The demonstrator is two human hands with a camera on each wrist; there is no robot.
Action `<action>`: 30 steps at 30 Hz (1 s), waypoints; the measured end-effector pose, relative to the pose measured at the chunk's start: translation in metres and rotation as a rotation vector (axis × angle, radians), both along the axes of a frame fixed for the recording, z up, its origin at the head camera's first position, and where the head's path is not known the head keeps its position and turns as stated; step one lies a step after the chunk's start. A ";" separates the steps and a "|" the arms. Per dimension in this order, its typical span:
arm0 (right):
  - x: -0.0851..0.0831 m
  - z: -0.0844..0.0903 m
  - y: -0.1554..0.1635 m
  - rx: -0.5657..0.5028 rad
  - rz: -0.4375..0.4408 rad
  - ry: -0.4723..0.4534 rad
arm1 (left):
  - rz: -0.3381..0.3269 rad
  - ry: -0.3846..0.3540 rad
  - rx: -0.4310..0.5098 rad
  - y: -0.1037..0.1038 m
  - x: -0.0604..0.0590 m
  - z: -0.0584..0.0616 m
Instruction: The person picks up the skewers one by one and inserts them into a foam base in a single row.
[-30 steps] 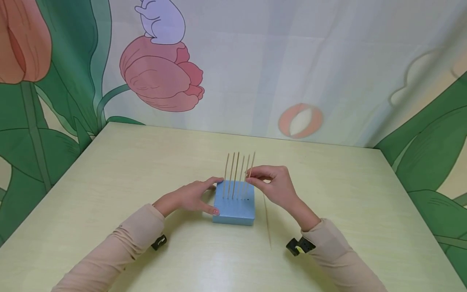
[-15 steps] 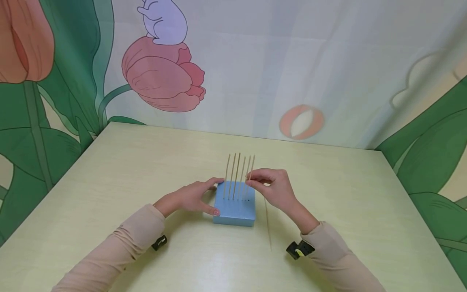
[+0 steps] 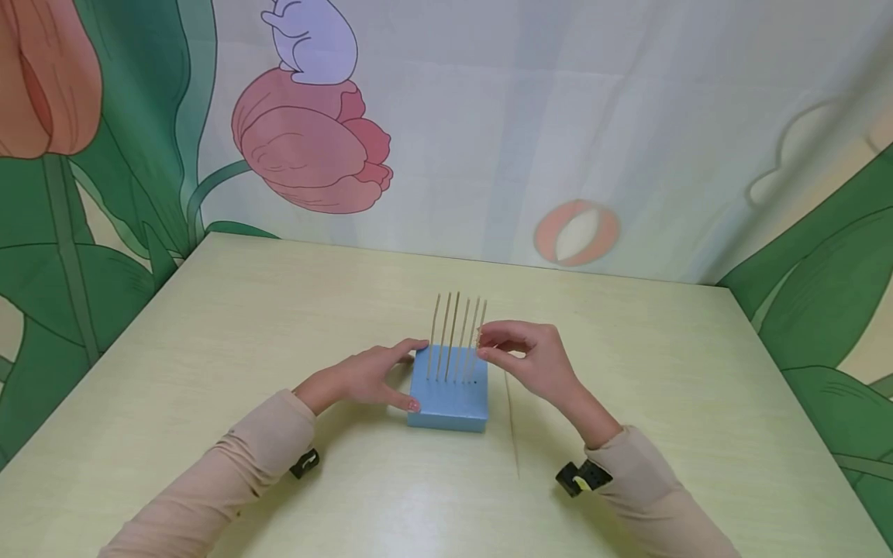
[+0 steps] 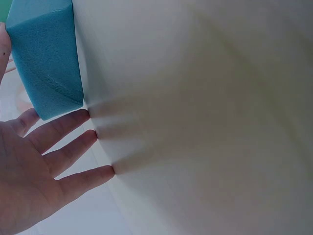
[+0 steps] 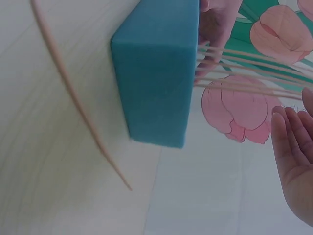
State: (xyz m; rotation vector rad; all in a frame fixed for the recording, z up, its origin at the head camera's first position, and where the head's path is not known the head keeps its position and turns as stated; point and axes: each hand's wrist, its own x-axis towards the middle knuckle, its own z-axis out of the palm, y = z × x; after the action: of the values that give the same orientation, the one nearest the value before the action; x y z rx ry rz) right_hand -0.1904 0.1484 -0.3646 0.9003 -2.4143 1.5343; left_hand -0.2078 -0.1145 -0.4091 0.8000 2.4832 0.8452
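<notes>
A light-blue, foam-like block (image 3: 449, 401) lies on the table with several thin wooden sticks (image 3: 449, 333) standing in a row in its top. My left hand (image 3: 366, 376) holds the block at its left side, thumb at the front and index finger at the back. In the left wrist view, its other fingers (image 4: 71, 183) spread straight, tips on the table. Beside the rightmost stick is my right hand (image 3: 533, 356); its fingertips look slightly apart from the thumb in the right wrist view, and no firm grip shows. A dark hole shows near that stick's foot.
One loose wooden stick (image 3: 512, 434) lies on the pale table (image 3: 314, 294) right of the block, below the right hand. Behind the table hangs a printed cloth (image 3: 446, 155) with flowers. Black wrist straps (image 3: 582, 478) show under both sleeves.
The rightmost stick has sunk lower, its top now near the height of its neighbours. My right hand has shifted a little to the right and its fingers have loosened. The left hand stays put.
</notes>
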 end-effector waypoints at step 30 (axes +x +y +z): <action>-0.058 -0.058 0.056 0.481 0.031 -0.296 | -0.004 -0.005 0.011 0.000 0.001 0.002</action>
State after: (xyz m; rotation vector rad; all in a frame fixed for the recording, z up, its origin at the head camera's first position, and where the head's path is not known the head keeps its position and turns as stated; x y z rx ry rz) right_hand -0.2487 0.2042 -0.4223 0.8290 -3.0771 1.1789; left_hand -0.2069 -0.1144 -0.4072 0.8054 2.4736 0.8588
